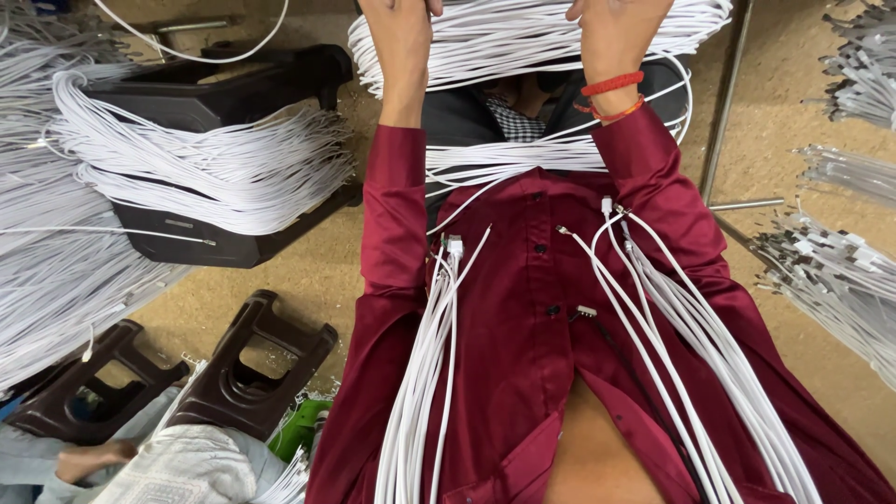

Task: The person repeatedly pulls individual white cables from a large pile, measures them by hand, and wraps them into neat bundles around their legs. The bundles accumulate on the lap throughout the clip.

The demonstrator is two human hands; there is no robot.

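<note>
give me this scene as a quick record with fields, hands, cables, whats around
left hand: palm down on the white cable bundle, fingers cut off by the frame edge
right hand: on the same bundle, red thread bands at the wrist
shirt: dark red, loose cables draped down both sides
left side: cable stacks over a dark plastic stool
lower left: another person's hand

Your 2 hands (509, 37) rest on a thick white cable bundle (523, 42) that fills the space straight ahead. To the left, dark plastic stools (215, 89) draped in more cables (205, 173) block the way; bare brown floor (308, 271) between them leaves a narrow passage. To the right, a metal rod (723, 93) and cable heaps (840, 271) crowd the floor.
</note>
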